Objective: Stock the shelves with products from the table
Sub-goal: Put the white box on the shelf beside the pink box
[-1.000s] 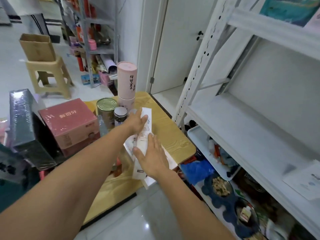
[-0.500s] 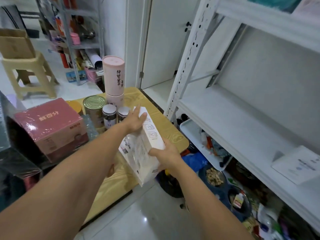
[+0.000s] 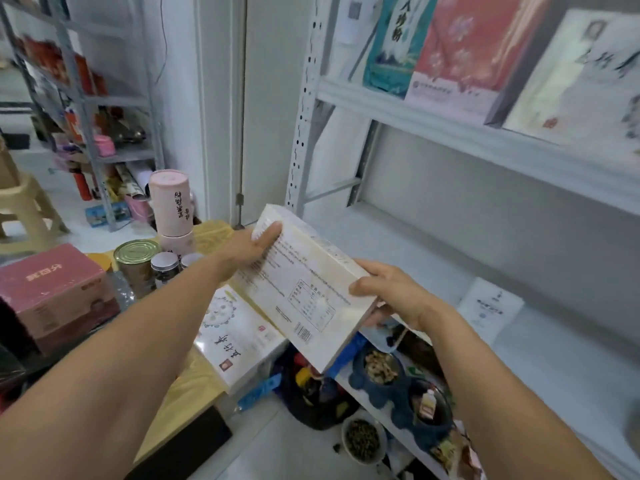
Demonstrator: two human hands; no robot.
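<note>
I hold a flat white box (image 3: 304,289) in the air with both hands, its printed back and barcode facing up, tilted over the gap between the wooden table (image 3: 188,389) and the white shelf unit (image 3: 398,251). My left hand (image 3: 247,249) holds the box's far corner, fingers lying along its top. My right hand (image 3: 394,294) grips the box's right edge, thumb on top and fingers underneath. A second white box (image 3: 232,337) lies on the table's corner below.
On the table stand a pink cylinder (image 3: 171,206), a tin can (image 3: 136,261), small jars (image 3: 164,268) and a pink carton (image 3: 52,289). A white packet (image 3: 490,306) lies on the middle shelf. Flat boxes (image 3: 453,50) lean on the upper shelf. Bowls (image 3: 377,372) crowd the bottom shelf.
The white box has risen off the table, turned flat with its back up, and moved right toward the shelf. My view has swung toward the shelf.
</note>
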